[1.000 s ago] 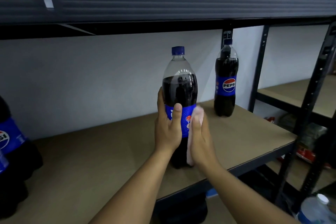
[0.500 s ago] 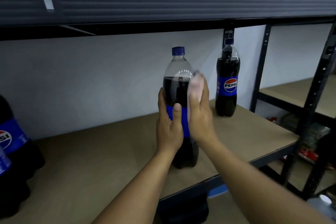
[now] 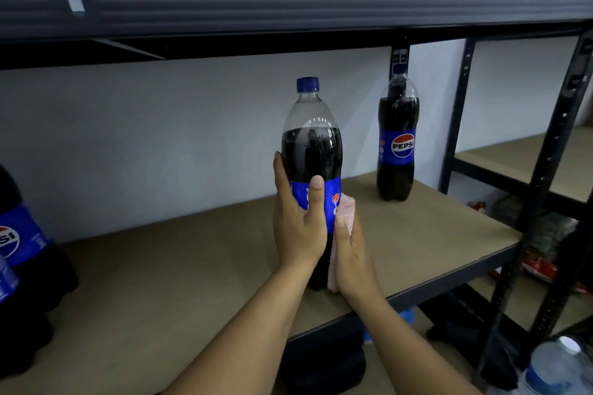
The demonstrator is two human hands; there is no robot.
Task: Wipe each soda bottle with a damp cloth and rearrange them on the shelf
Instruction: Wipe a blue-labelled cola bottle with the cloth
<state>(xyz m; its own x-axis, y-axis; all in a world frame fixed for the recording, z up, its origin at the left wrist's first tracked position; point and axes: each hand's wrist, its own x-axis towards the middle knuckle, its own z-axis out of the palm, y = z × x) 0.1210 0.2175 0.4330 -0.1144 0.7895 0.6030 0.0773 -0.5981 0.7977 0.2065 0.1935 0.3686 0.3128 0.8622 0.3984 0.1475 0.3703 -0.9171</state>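
Observation:
A large cola bottle [image 3: 312, 151] with a blue cap and blue label stands upright on the brown shelf board [image 3: 179, 269]. My left hand [image 3: 298, 224] grips it around the label, thumb across the front. My right hand [image 3: 351, 253] presses a pale pink cloth [image 3: 345, 213] flat against the bottle's lower right side. A second cola bottle [image 3: 398, 144] stands farther back on the right. Other cola bottles [image 3: 19, 247] are partly cut off at the left edge.
A dark upper shelf beam [image 3: 288, 0] runs overhead. Black metal uprights [image 3: 545, 170] stand at the right, with a neighbouring shelf [image 3: 526, 163] beyond. A clear water bottle [image 3: 558, 369] sits low at the bottom right. Red packages [image 3: 542, 269] lie below.
My right hand with the cloth rose to the bottle's shoulder half a second ago and has slid back down to its lower side. The left hand kept its grip.

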